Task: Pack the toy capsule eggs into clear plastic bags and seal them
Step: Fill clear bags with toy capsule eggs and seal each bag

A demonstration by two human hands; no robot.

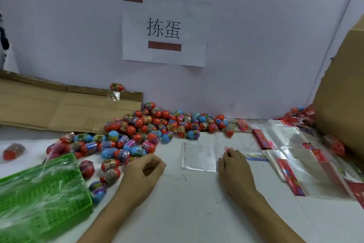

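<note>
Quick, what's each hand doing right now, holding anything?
Left hand: fingers loosely curled beside the pile of capsule eggs, holding nothing.
Right hand: pinching the red-edged end of a clear plastic bag lying flat on the table.

The green perforated plastic basket (39, 193) and the brown cardboard box (342, 105) are cut off by the left and right edges, the clear plastic bags with red headers (295, 164) are blurred, and the egg labels cannot be read.
</note>
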